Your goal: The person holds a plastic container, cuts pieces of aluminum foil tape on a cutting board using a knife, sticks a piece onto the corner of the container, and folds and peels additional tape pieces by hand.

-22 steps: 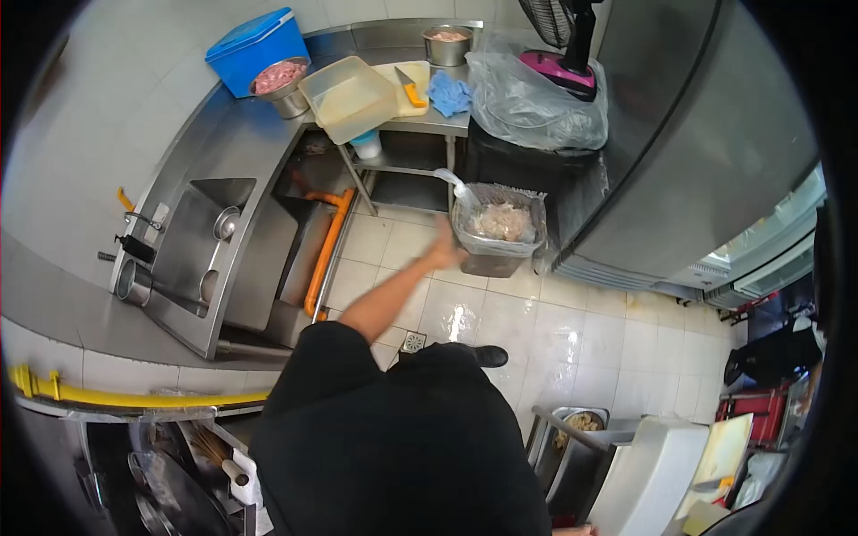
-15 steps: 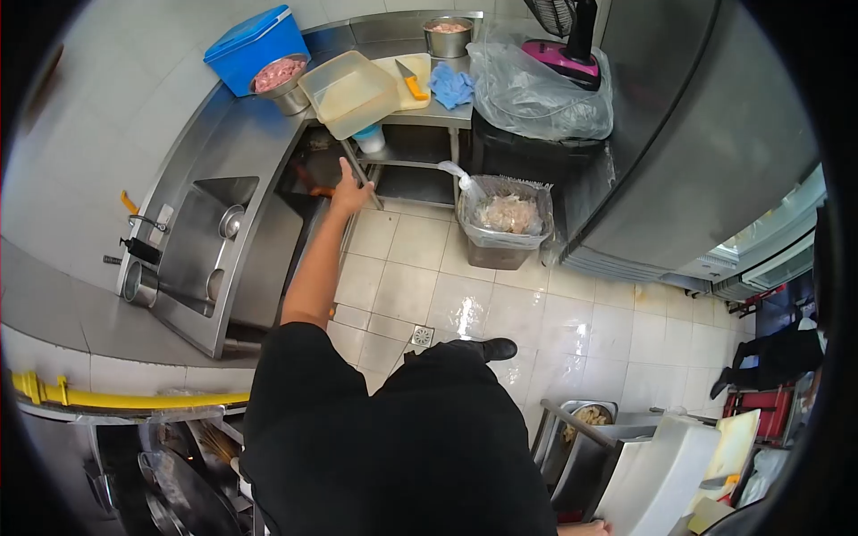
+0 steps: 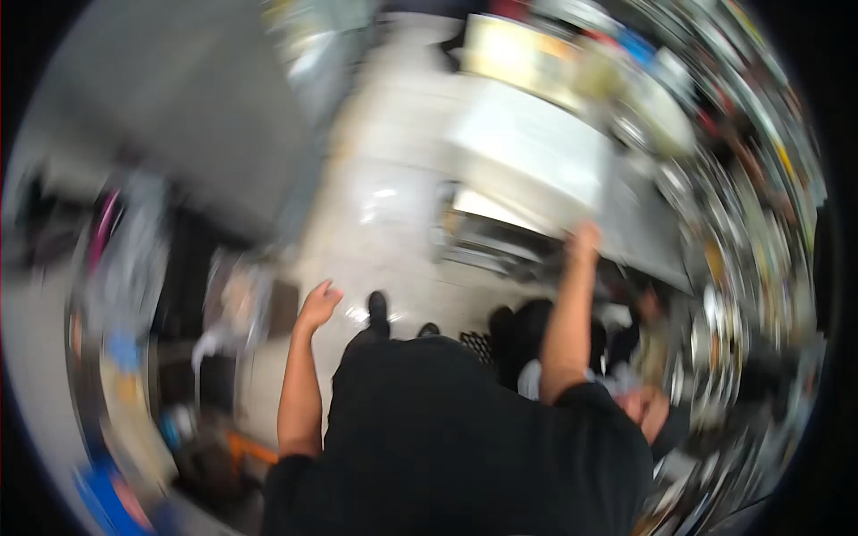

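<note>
Box [image 3: 527,143], white and broad, at the left end of the steel worktop [image 3: 648,219], on the right side of the scene. Right hand [image 3: 584,239] at its near right corner, too blurred to tell whether touching or just short, or whether spread or pressed together in the fingers. Left hand [image 3: 320,305] out over the tiled floor [image 3: 393,237], nothing visible in its grasp, fingers loosely apart and slightly bent.

For good control at the corner, best to rest the right fingers lightly along the edge, without hooking or shoving sideways; probably smooth-sided, so apt to slip under a careless push. Keep the left arm tucked in, well away from the lined bin [image 3: 284,308]. Place the black shoes [image 3: 378,313] flat and in short steps, given the glossy tiles, possibly slick.

As for containers: at left, in that bin, a clear liner [image 3: 214,290] around pale, beige-pink stuff, impossible to identify through the blur. Farther left, clear plastic sheeting [image 3: 138,237] beside a dark mass. In the near left corner, a blue box [image 3: 100,496], with something pinkish just beside it. Inside of the white box out of sight; cannot tell whether full, hollow or lidded. Beyond it, a pale yellow board [image 3: 509,45]; to the right, a round metal bowl [image 3: 630,129], contents unreadable.
</note>
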Tool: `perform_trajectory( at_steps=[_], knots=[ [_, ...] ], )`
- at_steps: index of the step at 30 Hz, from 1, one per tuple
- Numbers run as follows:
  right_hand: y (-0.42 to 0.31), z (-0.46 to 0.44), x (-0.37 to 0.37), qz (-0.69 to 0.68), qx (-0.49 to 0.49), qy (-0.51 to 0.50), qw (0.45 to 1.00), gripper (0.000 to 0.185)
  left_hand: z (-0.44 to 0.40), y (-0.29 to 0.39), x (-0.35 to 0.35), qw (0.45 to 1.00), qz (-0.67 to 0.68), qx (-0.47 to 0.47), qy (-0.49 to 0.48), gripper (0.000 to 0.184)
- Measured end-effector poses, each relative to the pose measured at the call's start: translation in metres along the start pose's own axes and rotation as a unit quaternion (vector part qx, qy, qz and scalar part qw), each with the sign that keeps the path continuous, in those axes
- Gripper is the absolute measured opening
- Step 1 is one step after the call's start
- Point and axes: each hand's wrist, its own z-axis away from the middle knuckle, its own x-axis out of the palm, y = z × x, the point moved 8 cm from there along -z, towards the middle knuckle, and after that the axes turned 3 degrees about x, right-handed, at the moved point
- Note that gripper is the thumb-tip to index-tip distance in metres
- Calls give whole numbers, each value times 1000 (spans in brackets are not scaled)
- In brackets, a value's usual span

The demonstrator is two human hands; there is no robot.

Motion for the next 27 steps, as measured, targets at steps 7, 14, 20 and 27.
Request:
perform_trajectory(
  at_steps=[7, 14, 20, 27],
  knots=[
    [-1, 107, 11, -197, 88, 8, 976, 28, -68, 166, 95, 977, 65, 112, -171, 92],
    [6, 127, 8, -125, 43, 46, 990, 27, -104, 267, 66, 954, 111, 277, -19, 101],
    [5, 126, 7, -100, 6, 90, 991, 30, -150, 280, 66, 957, 77, 271, -74, 88],
    [-62, 142, -6, 46, -284, 162, 944, 46, -176, 281, 73, 945, 64, 301, -108, 85]
  ],
)
